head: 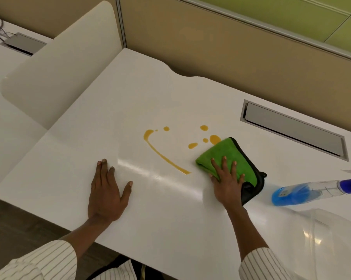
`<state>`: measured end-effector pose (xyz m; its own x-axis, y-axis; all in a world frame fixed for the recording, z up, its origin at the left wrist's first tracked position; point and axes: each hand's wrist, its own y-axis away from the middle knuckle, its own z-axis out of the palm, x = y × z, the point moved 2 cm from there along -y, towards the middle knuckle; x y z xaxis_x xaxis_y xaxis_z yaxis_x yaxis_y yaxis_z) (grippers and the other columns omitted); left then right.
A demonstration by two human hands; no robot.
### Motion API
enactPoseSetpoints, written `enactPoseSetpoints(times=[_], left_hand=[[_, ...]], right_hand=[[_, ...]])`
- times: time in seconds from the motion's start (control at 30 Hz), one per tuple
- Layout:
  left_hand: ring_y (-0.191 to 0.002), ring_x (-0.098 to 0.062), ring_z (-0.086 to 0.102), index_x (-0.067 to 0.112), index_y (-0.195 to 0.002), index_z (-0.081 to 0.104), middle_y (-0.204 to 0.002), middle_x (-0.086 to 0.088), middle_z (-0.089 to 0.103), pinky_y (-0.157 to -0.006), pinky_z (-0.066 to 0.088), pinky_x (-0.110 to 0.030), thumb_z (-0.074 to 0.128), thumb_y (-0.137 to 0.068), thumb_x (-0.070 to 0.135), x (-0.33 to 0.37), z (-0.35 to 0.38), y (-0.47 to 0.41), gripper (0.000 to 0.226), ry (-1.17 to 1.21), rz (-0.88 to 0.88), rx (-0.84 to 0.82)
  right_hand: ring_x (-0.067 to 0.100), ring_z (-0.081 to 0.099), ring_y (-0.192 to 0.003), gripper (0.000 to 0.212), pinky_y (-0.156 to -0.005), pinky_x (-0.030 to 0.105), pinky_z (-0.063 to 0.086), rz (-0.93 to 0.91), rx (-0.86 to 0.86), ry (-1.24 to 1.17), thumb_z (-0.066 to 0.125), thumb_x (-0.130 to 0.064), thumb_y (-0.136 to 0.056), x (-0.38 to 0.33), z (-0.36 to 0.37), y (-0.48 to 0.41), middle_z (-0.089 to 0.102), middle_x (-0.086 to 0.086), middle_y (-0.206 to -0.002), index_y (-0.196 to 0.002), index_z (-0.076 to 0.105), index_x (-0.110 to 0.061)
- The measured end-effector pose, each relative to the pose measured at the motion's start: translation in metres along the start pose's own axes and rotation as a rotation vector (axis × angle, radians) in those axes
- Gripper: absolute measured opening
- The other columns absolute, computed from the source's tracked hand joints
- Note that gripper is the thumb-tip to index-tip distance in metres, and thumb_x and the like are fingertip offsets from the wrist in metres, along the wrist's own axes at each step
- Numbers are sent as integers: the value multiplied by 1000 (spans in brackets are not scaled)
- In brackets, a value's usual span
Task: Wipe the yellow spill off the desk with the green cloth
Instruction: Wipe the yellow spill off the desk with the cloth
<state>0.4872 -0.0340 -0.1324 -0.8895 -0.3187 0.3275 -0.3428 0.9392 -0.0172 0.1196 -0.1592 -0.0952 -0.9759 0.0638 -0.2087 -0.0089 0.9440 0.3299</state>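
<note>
The yellow spill (166, 156), a long streak plus some blobs, is spread mid-desk (130, 102). The folded green cloth (229, 156) is pressed flat under the right hand (227, 182), fingers splayed, touching the nearest blob. The left hand (107, 190) is laid flat, fingers wide. A spray bottle (303, 191) is lying toward the desk's right edge, a cable hatch (293, 130) behind.

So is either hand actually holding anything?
Not gripped. The right hand presses flat on the near end of the cloth; the left hand lies open on the desk.
</note>
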Motion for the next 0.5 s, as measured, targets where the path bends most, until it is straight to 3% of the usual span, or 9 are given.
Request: enactPoseSetpoints(times=[0.23, 0.33, 0.5], left_hand=[[-170, -35, 19, 0, -156, 42, -179, -21, 24, -128, 38, -57, 42, -101, 69, -3, 6, -1, 89, 11, -3, 30], [-169, -36, 20, 0, -155, 43, -178, -21, 25, -127, 38, -58, 42, -101, 69, -4, 8, -2, 88, 3, 7, 40], [-169, -37, 21, -1, -154, 44, -178, -22, 27, -127, 37, -58, 44, -100, 68, -4, 8, -1, 87, 14, 8, 50]], right_hand=[[27, -9, -164, 62, -130, 63, 1, -58, 26, -56, 49, -32, -108, 16, 21, 62, 3, -8, -177, -163, 22, -46], [28, -8, -164, 62, -128, 66, 1, -14, 41, -68, 50, -31, -108, 26, 13, 39, 5, -5, -177, -163, 23, -44], [33, -7, -164, 57, -127, 70, -1, 11, 42, -48, 40, -46, -110, 11, -5, -20, 4, -2, -178, -164, 20, -45]])
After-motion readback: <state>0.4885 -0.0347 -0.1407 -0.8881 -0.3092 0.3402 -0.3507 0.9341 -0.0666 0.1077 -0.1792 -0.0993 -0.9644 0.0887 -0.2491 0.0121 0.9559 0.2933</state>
